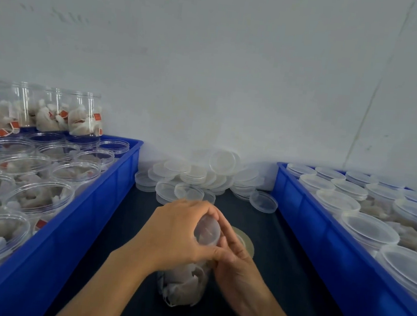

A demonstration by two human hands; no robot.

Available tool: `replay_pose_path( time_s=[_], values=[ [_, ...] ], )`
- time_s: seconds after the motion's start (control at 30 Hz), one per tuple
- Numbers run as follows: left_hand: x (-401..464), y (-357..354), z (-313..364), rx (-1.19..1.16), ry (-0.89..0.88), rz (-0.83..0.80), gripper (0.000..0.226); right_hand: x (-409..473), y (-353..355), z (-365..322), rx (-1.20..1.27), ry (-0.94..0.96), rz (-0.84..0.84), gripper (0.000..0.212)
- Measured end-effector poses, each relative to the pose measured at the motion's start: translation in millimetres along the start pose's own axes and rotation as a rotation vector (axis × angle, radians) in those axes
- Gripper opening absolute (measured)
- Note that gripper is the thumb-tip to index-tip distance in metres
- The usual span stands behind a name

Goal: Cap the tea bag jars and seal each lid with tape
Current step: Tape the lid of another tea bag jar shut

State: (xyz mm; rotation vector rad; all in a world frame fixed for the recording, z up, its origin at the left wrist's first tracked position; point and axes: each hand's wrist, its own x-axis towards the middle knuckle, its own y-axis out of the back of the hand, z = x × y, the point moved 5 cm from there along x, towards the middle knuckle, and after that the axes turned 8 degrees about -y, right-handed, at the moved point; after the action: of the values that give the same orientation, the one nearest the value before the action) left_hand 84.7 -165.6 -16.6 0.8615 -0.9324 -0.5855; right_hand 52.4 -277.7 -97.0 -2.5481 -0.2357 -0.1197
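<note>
Since both hands meet at the top of 1 jar [183,286], the lid [207,232] is what counts: left hand [176,234] curls over its rim from the left, right hand [236,266] presses fingers on the rim's right side w/ thumb low, seemingly pinching it. Jar stands upright on the dark mat [279,281], axis vertical, directly under both hands. Tape roll [245,240] lies flat just behind the right hand, so that hand's nearer. Judging: capping, tape next.
</note>
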Motion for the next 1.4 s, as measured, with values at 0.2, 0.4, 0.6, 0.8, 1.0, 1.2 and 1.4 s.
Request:
replay_pose_path(
  time_s=[0.2, 0.4, 0.6, 0.8, 1.0, 1.2, 1.4],
  values=[
    [1, -3, -3, 0.028, -0.004, -0.003, 0.075, 3, -8, 1, 0.095, 0.032, -0.006, 0.051],
    [0, -5, -6, 0.009, 0.018, -0.04, 0.06, 2, -9, 1, 0.106, 0.013, 0.102, 0.039],
    [-1, 3, 1, -0.015, -0.013, -0.112, 0.112, -14, -24, -16, -0.273, 0.007, 0.235, 0.042],
    [-26, 5, -33, -0.164, 0.144, -0.296, 0.122, -34, -32, -15, -0.497, -0.015, 0.254, 0.054],
    [-37, -1, -39, -0.234, 0.216, -0.081, 0.098, -36, -49, -17, -0.596, 0.014, 0.342, 0.067],
    [11, 18, -4, -0.281, 0.22, 0.133, 0.084, -34, -53, -89, -0.704, 0.084, 0.417, 0.068],
    [110, 28, 65, -0.407, 0.122, 0.362, 0.096, -43, -31, -213, -0.829, 0.244, 0.543, 0.075]
  ],
)
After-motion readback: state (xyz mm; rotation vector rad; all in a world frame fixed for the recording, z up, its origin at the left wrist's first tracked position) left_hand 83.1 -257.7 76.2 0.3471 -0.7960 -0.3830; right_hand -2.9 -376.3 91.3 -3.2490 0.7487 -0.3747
